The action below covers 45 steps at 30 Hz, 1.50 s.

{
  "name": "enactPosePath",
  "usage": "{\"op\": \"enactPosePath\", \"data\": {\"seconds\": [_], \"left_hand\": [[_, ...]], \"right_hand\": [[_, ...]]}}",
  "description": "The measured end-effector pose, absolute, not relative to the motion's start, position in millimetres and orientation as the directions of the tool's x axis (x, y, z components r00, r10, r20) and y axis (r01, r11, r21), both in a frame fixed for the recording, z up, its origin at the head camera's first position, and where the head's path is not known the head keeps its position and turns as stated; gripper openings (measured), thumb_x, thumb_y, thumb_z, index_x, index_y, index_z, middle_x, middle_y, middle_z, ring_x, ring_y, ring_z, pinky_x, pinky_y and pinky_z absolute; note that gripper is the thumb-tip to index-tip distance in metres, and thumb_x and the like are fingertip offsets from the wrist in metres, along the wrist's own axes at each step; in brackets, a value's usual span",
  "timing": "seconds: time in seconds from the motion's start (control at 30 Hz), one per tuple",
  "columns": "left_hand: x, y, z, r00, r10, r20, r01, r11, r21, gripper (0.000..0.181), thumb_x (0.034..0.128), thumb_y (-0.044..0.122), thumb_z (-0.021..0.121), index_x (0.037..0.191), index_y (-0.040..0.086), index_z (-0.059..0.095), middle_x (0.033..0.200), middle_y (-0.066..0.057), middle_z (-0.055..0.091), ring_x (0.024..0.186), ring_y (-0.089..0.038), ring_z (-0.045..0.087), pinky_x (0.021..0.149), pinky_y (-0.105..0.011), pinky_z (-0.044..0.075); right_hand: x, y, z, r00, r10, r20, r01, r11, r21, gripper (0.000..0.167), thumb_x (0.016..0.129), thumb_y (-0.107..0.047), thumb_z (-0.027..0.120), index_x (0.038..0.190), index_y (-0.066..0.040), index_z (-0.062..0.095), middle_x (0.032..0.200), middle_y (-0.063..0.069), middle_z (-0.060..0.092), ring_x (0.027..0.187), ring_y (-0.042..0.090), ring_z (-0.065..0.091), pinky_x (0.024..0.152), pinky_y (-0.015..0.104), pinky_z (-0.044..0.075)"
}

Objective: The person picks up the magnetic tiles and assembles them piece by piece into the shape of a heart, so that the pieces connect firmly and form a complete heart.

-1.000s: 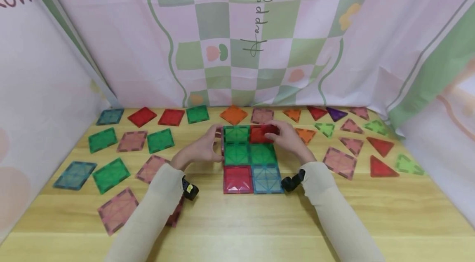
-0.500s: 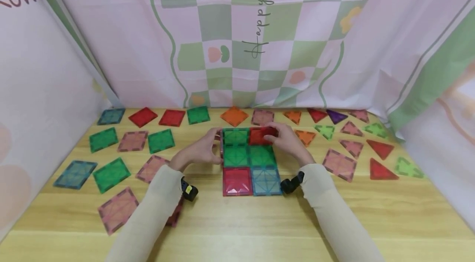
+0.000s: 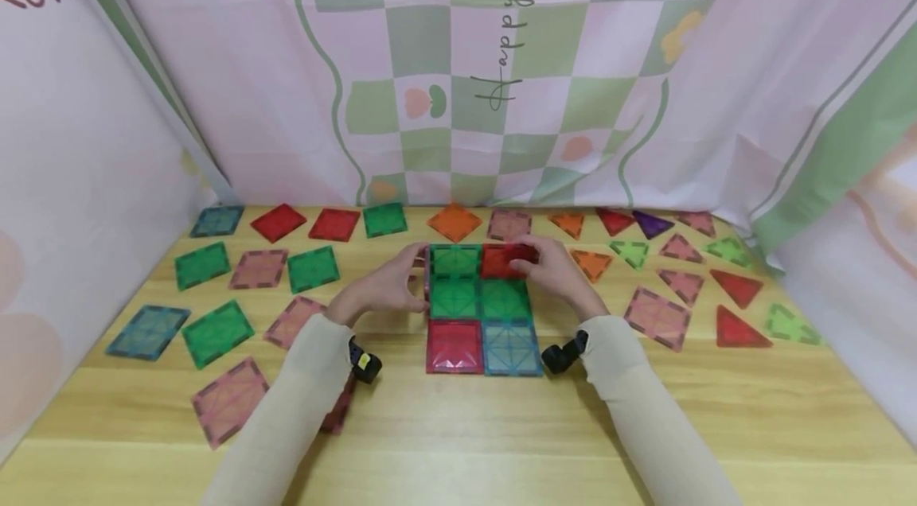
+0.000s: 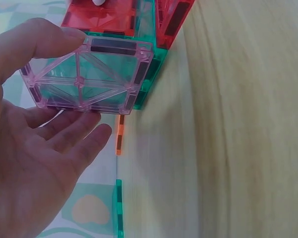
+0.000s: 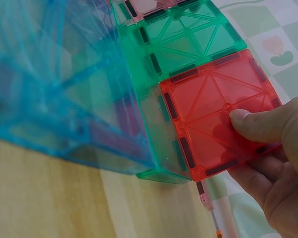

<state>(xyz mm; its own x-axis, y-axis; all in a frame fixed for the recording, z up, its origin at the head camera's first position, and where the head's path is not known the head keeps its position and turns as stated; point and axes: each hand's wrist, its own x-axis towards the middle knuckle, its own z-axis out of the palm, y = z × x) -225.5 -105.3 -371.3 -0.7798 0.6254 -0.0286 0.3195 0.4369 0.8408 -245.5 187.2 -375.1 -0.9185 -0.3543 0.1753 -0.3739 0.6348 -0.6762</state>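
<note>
Red tile (image 5: 208, 114) stays pinched in the right hand (image 3: 559, 275), pink tile (image 4: 78, 82) (upright) in the left hand (image 3: 381, 285), as before.

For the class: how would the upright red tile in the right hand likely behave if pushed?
The red tile is probably stiff, since its edges look straight with the right hand pinching it. Its smooth, shiny face may feel slippery. Standing on edge, it could tip, though the upright green tile beside it might steady it.
</note>
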Motion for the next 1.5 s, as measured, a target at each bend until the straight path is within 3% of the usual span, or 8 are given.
{"op": "enactPosePath", "data": {"seconds": [0.43,0.67,0.8,1.0,1.2,1.4,1.5], "left_hand": [[-224,-108,-375,-0.787,0.614,-0.051,0.275,0.424,0.863,0.093,0.0805,0.000,0.069,0.150,0.004,0.007,0.150,-0.017,0.026,0.140,-0.034,0.029,0.112,-0.049,0.030],[-216,-128,-363,-0.800,0.595,-0.079,0.307,0.518,0.798,0.086,0.0865,0.011,0.066,0.151,0.002,0.009,0.151,-0.021,0.027,0.138,-0.036,0.030,0.112,-0.050,0.030],[-200,-151,-352,-0.834,0.540,-0.116,0.298,0.616,0.729,0.078,0.0870,0.014,0.066,0.149,0.003,0.020,0.146,-0.021,0.035,0.133,-0.036,0.036,0.109,-0.052,0.032],[-171,-180,-343,-0.827,0.547,-0.133,0.365,0.701,0.612,0.070,0.0821,0.017,0.071,0.140,0.000,0.037,0.139,-0.021,0.042,0.125,-0.037,0.043,0.099,-0.051,0.042],[-150,-193,-339,-0.795,0.595,-0.119,0.446,0.706,0.550,0.072,0.0770,0.020,0.076,0.136,-0.001,0.041,0.132,-0.019,0.046,0.107,-0.032,0.051,0.087,-0.042,0.047],[-120,-205,-351,-0.784,0.618,-0.060,0.522,0.708,0.475,0.072,0.0674,0.017,0.083,0.129,0.004,0.048,0.131,-0.018,0.047,0.118,-0.034,0.045,0.092,-0.048,0.045],[-108,-209,-360,-0.776,0.629,-0.045,0.543,0.703,0.460,0.073,0.0658,0.027,0.086,0.126,0.005,0.051,0.132,-0.017,0.046,0.121,-0.033,0.046,0.095,-0.049,0.045]], "right_hand": [[-249,188,-374,-0.914,-0.366,0.174,-0.380,0.626,-0.680,0.030,0.090,-0.008,0.064,0.120,-0.004,0.063,0.113,0.017,0.065,0.088,0.025,0.060,0.073,0.034,0.050],[-248,188,-376,-0.917,-0.354,0.184,-0.381,0.641,-0.666,0.027,0.090,-0.008,0.063,0.117,-0.003,0.064,0.115,0.017,0.064,0.102,0.029,0.057,0.090,0.045,0.046],[-248,187,-378,-0.921,-0.349,0.172,-0.369,0.647,-0.668,0.027,0.091,-0.008,0.063,0.117,-0.003,0.064,0.115,0.016,0.064,0.100,0.029,0.056,0.090,0.046,0.046],[-249,189,-377,-0.921,-0.352,0.169,-0.370,0.649,-0.664,0.027,0.091,-0.010,0.063,0.117,-0.004,0.064,0.114,0.017,0.064,0.095,0.028,0.057,0.084,0.041,0.047],[-249,195,-374,-0.924,-0.340,0.177,-0.367,0.650,-0.666,0.028,0.091,-0.008,0.063,0.118,-0.004,0.064,0.111,0.016,0.065,0.089,0.025,0.059,0.075,0.034,0.049],[-248,191,-374,-0.915,-0.363,0.177,-0.380,0.627,-0.680,0.029,0.090,-0.007,0.063,0.119,-0.002,0.063,0.108,0.018,0.066,0.084,0.024,0.062,0.071,0.032,0.050],[-248,189,-376,-0.918,-0.360,0.164,-0.368,0.623,-0.690,0.029,0.091,-0.007,0.063,0.120,-0.003,0.063,0.108,0.017,0.066,0.083,0.024,0.062,0.071,0.032,0.050]]}}
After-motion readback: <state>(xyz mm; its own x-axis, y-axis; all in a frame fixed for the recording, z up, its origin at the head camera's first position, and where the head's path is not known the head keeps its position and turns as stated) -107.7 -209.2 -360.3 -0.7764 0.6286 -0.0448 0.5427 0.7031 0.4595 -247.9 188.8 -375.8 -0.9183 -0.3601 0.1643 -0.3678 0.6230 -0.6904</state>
